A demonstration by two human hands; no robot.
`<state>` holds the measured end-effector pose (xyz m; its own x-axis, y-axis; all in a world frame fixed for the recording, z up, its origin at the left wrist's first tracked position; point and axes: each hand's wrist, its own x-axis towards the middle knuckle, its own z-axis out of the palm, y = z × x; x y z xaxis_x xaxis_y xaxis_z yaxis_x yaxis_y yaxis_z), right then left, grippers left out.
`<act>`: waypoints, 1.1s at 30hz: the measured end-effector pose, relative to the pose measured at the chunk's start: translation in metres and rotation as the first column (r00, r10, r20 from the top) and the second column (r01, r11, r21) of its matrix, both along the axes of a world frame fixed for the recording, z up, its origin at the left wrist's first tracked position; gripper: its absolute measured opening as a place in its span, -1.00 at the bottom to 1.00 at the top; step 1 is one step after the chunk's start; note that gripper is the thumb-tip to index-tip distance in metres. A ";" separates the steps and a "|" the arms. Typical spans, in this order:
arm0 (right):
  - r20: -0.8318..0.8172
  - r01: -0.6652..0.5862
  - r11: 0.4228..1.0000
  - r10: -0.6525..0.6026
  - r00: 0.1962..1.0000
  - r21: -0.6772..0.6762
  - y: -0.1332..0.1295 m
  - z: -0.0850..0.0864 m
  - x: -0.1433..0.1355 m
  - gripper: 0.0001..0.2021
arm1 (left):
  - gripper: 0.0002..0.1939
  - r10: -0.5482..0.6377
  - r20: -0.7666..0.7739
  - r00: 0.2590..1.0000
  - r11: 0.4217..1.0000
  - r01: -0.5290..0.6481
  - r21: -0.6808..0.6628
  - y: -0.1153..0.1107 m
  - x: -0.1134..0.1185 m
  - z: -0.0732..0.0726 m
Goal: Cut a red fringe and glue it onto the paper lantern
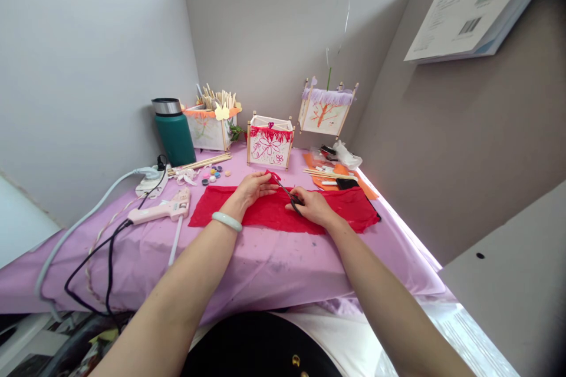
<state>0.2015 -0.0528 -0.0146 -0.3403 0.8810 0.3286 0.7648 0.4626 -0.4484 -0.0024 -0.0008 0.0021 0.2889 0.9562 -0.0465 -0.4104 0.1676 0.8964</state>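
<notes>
My left hand (254,188) pinches a small red piece of tissue-like material (273,177) between thumb and fingers, raised a little above the table. Wrapped round the black handles of a pair of scissors (295,199) is my right hand (312,206). The blades point up and left and meet the red piece at my left fingertips. Beneath both hands a wide red sheet (283,221) lies spread across the purple cloth. Behind them stands a white box lantern (269,144) with red fringe and drawn red flowers.
A pink glue gun (163,210) with trailing cords lies left, near a green bottle (174,132). Small coloured pieces (213,175) lie behind the sheet. A lantern (325,115) with purple fringe hangs at back right, and sticks (216,97) fill another box. Partitions enclose the table.
</notes>
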 end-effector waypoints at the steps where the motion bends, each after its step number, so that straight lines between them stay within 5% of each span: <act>1: 0.002 0.002 1.000 -0.002 1.000 0.000 0.000 0.000 0.000 -0.70 | -0.88 -0.002 -0.001 1.000 1.000 0.002 0.001 0.000 0.000 0.000; 33: 0.019 0.008 1.000 -0.009 1.000 0.006 0.001 -0.001 0.001 -0.71 | -0.92 -0.011 -0.041 0.999 1.000 0.011 -0.002 -0.001 0.000 -0.001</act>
